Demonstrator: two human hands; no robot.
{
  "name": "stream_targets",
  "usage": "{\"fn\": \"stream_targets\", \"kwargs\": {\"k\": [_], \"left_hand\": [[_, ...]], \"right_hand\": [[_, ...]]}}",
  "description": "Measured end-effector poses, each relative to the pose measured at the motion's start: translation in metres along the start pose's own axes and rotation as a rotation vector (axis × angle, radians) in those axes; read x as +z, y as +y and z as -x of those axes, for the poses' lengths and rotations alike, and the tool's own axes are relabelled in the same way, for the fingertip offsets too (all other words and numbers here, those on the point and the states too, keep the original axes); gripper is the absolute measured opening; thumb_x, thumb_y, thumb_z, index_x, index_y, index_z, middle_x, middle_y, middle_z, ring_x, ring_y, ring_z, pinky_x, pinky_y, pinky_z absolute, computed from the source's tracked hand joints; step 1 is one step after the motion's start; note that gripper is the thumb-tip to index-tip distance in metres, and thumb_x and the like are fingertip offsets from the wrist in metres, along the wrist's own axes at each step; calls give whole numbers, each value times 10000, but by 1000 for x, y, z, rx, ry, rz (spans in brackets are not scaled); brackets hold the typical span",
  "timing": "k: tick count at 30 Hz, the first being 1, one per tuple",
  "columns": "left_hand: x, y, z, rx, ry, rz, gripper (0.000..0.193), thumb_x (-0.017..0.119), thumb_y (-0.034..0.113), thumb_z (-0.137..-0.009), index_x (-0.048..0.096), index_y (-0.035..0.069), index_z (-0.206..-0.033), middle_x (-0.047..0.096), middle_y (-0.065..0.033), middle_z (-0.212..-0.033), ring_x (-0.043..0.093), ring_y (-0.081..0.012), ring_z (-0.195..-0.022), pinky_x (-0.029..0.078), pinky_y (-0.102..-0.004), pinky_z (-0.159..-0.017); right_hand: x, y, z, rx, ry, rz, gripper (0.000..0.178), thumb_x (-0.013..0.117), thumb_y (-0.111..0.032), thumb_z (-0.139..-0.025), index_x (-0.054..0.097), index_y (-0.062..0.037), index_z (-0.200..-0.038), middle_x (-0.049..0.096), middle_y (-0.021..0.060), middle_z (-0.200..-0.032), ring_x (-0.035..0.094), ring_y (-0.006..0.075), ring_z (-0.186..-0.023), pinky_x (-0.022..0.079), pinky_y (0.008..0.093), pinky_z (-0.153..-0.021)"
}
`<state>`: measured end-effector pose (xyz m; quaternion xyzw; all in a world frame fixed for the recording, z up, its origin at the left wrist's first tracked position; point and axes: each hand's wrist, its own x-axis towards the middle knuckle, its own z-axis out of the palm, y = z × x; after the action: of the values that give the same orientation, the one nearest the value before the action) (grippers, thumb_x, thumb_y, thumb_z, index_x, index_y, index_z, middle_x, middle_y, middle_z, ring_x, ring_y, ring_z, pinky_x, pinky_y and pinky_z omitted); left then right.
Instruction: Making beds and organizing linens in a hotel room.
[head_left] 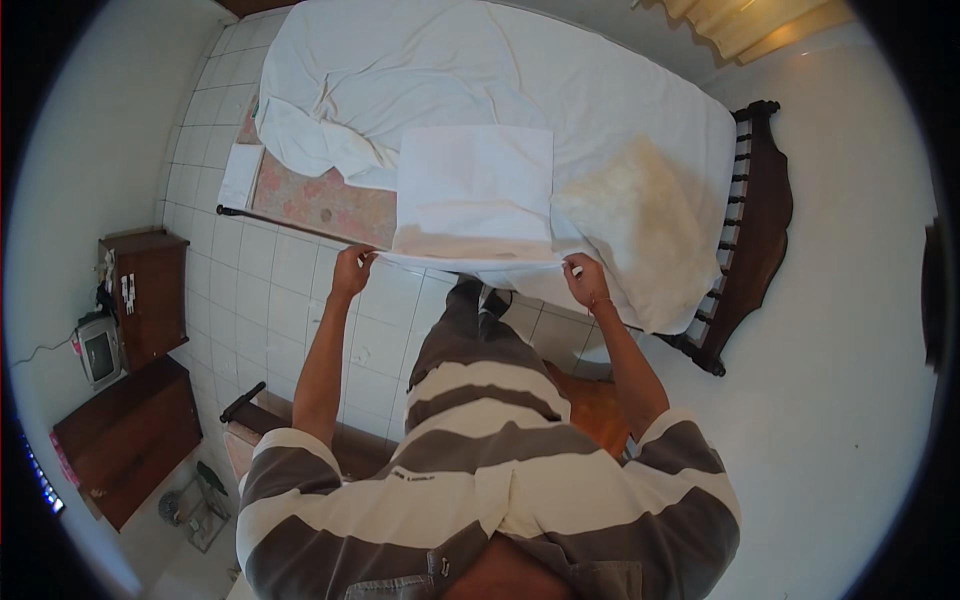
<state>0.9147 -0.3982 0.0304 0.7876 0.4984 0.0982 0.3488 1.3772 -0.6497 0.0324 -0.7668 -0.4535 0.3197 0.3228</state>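
The bed [320, 205] fills my view, mostly under a rumpled white sheet [430, 60], its dark headboard [760, 225] at right. A fluffy cream pillow [650, 230] takes up the space just right of the white cloth [475, 180], which spans the bed's near edge; my left grip [350, 272] and right grip [584, 280] pinch its near corners.

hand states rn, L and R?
Left hand: closed, pinching the white cloth at its near left corner.
Right hand: closed, pinching its near right corner.
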Motion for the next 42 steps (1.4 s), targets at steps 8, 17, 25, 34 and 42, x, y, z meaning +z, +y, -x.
{"fn": "stream_targets", "kwargs": {"k": [8, 17, 25, 34, 42], "left_hand": [[12, -31, -189, 69, 104, -13, 125, 712, 99, -867, 730, 6, -949, 707, -162, -850, 648, -283, -768, 512, -373, -732], [101, -98, -355, -15, 50, 12, 189, 710, 166, -878, 716, 5, -978, 726, -167, -890, 705, -299, -849, 542, -381, -787], [141, -121, -392, -210, 7, -182, 171, 712, 150, -858, 707, -1, -938, 684, -175, -957, 664, -355, -913, 530, -431, -828], [127, -126, -404, 54, -1, 10, 161, 739, 56, -775, 685, -9, -912, 641, -165, -968, 649, -320, -885, 522, -407, -794], [112, -116, -418, 3, -303, -86, 178, 754, 109, -776, 719, -35, -874, 700, -164, -854, 678, -273, -780, 547, -353, -720]], "right_hand": [[17, 27, -195, -9, 114, -38, 128, 646, -82, -907, 678, 22, -974, 698, 153, -884, 691, 226, -793, 567, 322, -633], [66, 119, -361, 91, 126, 141, 116, 621, -111, -921, 654, -1, -936, 687, 154, -816, 673, 236, -731, 534, 349, -706], [104, 157, -404, 209, 91, 344, 141, 615, -120, -889, 674, -12, -959, 633, 204, -1014, 648, 335, -917, 536, 408, -822], [111, 178, -409, -17, 168, 316, 160, 722, -127, -798, 701, -20, -915, 613, 180, -1067, 634, 308, -917, 530, 381, -811], [77, 163, -423, 59, -143, 387, 160, 757, -164, -778, 720, -14, -819, 655, 153, -823, 644, 285, -770, 527, 374, -728]]}}
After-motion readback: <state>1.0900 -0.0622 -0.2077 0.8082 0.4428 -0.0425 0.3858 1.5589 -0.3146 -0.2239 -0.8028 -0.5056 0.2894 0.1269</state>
